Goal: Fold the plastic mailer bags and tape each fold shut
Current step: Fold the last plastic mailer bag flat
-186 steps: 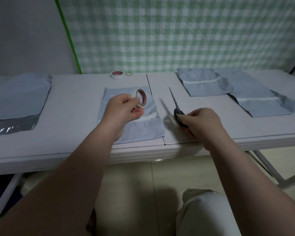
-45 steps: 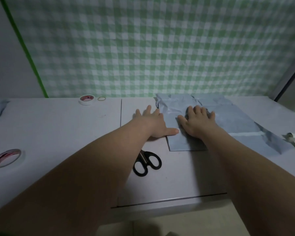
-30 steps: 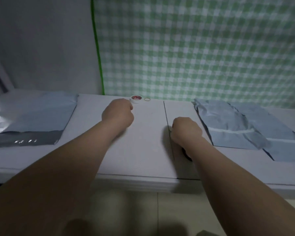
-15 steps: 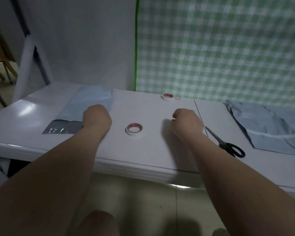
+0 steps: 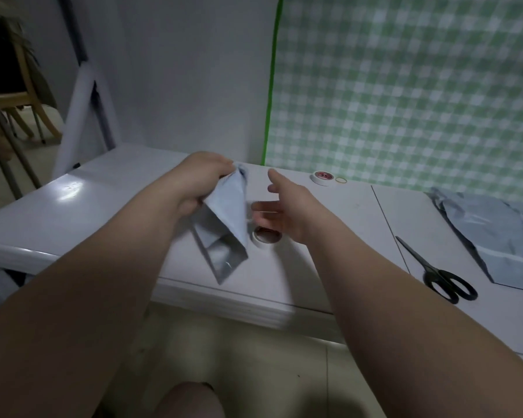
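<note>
My left hand (image 5: 200, 181) grips the top corner of a grey plastic mailer bag (image 5: 225, 224) and holds it up off the white table (image 5: 103, 194); the bag hangs down with its shiny dark strip at the bottom. My right hand (image 5: 284, 206) is open just right of the bag, fingers spread, not touching it. A roll of tape (image 5: 266, 236) lies on the table under my right hand, partly hidden. A pile of folded, taped mailer bags (image 5: 495, 233) lies at the right.
Black scissors (image 5: 435, 273) lie on the table right of my right arm. A second tape roll (image 5: 322, 177) and a small rubber band (image 5: 341, 180) sit at the back by the green checked curtain. A chair and white frame stand to the left.
My left hand has picked the mailer bag up from the left end of the table and carried it toward the middle. My right hand has opened and moved over the tape roll.
</note>
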Available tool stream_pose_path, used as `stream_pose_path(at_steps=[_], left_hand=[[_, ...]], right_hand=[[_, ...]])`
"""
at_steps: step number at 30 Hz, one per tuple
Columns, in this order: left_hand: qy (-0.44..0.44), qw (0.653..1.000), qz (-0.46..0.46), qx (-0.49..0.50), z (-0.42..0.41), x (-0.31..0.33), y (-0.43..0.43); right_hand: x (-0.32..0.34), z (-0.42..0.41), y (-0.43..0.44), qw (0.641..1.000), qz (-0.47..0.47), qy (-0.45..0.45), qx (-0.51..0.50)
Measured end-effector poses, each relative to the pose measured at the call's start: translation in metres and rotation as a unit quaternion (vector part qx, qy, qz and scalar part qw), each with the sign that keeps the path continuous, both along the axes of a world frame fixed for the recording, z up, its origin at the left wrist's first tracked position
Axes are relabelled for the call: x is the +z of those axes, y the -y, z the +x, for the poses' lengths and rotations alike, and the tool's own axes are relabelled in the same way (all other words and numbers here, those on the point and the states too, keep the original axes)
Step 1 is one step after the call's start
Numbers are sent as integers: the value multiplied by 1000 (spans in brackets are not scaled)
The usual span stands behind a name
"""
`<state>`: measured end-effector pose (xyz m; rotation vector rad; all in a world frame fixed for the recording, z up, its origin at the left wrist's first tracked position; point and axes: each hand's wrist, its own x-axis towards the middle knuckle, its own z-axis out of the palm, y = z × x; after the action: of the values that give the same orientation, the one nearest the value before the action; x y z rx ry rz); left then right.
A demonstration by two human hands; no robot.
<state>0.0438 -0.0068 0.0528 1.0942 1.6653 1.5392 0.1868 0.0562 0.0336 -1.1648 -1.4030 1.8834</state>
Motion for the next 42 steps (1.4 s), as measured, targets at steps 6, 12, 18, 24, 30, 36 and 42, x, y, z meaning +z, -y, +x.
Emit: stream_pose_path(at_steps=[6,12,18,24,30,36,42], left_hand=[[119,991,-27,-55,2,0,17],[178,969,-90,142,-17,-10,17],[388,919,-66,-7,-4,4,-2],[436,893,-46,-101,47,4,-40],[435,882,-54,-175,105,-32,-91],[360,921,-54,-140,142,-23,-75],[252,951,-94,-153,141,-33,-50]], right_hand=[[-1,-32,0,983,-132,-106,65],[3,-43,-2,989,-63,-111,68],[27,-23,-21,970,-37,-239,38],[48,53,-34,944,-45,-326,-11],[21,117,-49,957,-21,-289,-20],[4,156,-56,961,-38,-271,-38],[-8,185,-32,994,22,-42,-94]])
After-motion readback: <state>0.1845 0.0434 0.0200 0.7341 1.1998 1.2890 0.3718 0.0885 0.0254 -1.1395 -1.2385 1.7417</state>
